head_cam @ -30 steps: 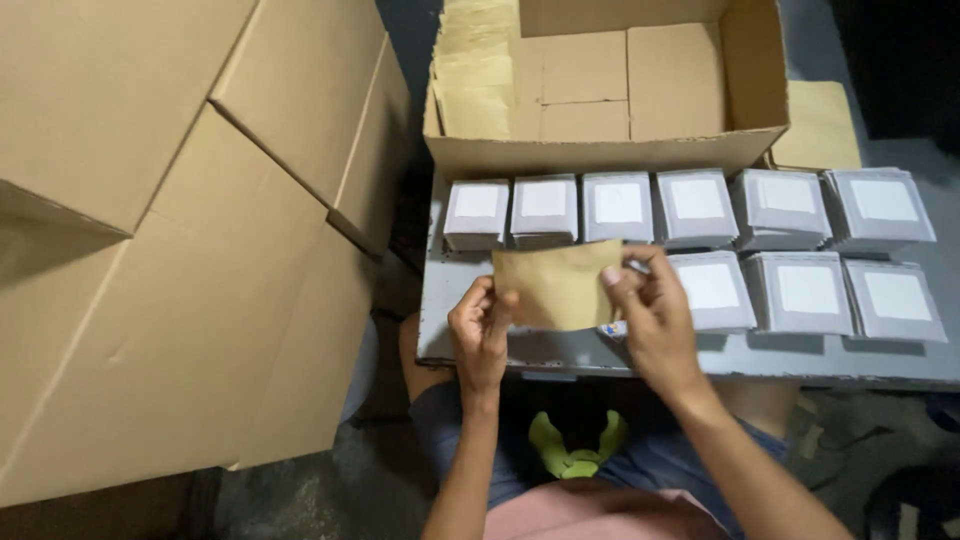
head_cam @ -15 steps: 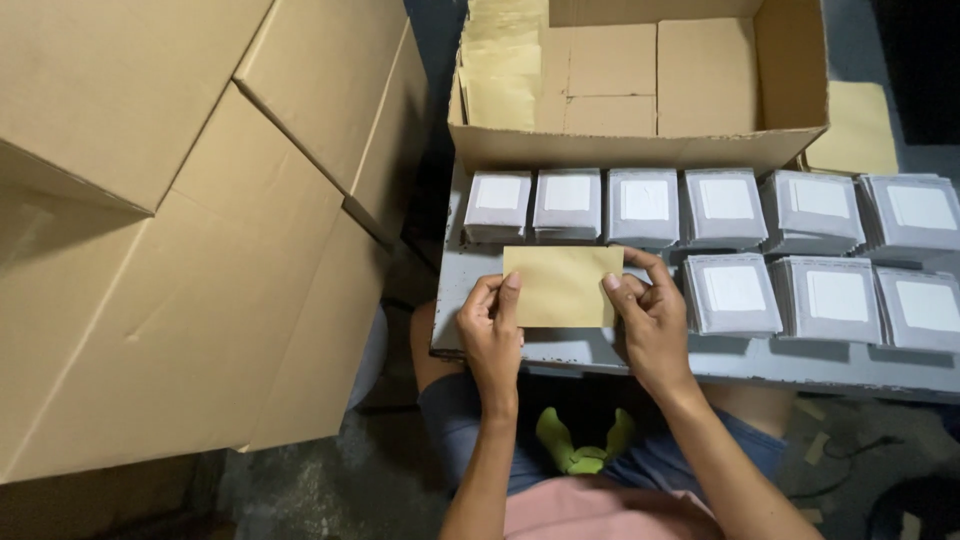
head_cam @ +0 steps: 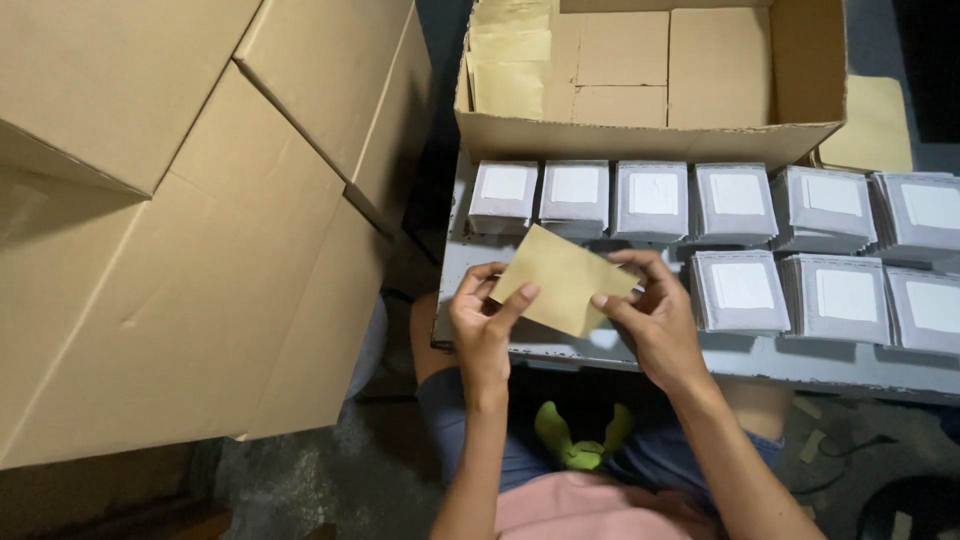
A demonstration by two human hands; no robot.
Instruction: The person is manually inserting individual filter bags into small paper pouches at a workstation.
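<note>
Far to the left of the hands stands a stack of big brown cartons [head_cam: 170, 230], with flaps sticking out.

The left hand [head_cam: 482, 325] holds the left end of a small tan paper envelope [head_cam: 562, 279]. Its thumb lies on top of the paper and its other fingers are curled under it. The envelope is tilted, with its left corner up high. It sits between the 2 hands, just above the near edge of a grey tray [head_cam: 800, 360].

The right hand [head_cam: 652, 315] holds the right end of the same envelope. Its thumb presses on top and its fingers bend around the edge. Both hands are closed on the paper.

Just behind the hands is a row of small grey packs [head_cam: 653, 200] with white labels. More grey packs [head_cam: 742, 290] lie to the right of the right hand, just beside it.

Further back, past the packs, is an open brown box [head_cam: 800, 130]. Inside it, at the left, stand more tan envelopes [head_cam: 510, 70].

Below the hands, near the person's lap, there is a green thing [head_cam: 580, 440]. I cannot tell what it is.
</note>
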